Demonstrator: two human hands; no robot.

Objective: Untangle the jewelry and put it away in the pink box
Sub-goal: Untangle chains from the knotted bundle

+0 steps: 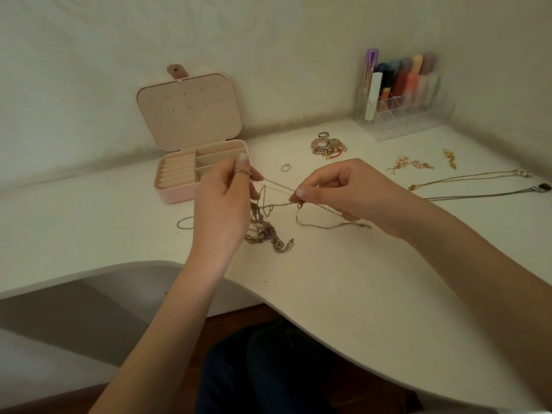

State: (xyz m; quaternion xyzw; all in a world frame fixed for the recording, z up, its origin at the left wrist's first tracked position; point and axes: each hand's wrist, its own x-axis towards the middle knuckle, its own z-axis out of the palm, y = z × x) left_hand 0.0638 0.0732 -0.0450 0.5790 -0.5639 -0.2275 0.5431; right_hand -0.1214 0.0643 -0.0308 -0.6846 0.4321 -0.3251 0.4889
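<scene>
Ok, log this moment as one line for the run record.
step: untangling | left hand: pinches thin chain | right hand: pinches same chain | tangle: on desk | pink box: open

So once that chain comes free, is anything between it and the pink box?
Nothing visible. The thin chain is stretched between left hand and right hand; the pink box sits open just behind the left hand.

Brightness: dim, flat indoor light with a greenish-yellow cast.
Source: diffuse; direction cannot be told.
Shadows: soft and faint under the left hand (pixel 222 204) and right hand (pixel 343 189); deep under the desk (pixel 373 294) edge.
Glare: weak sheen on the acrylic organizer (pixel 418 115).
Sharpness: soft overall; organizer tubes smeared.
Distortion: wide-angle; desk edge bows, forearms stretch at lower corners.
</scene>
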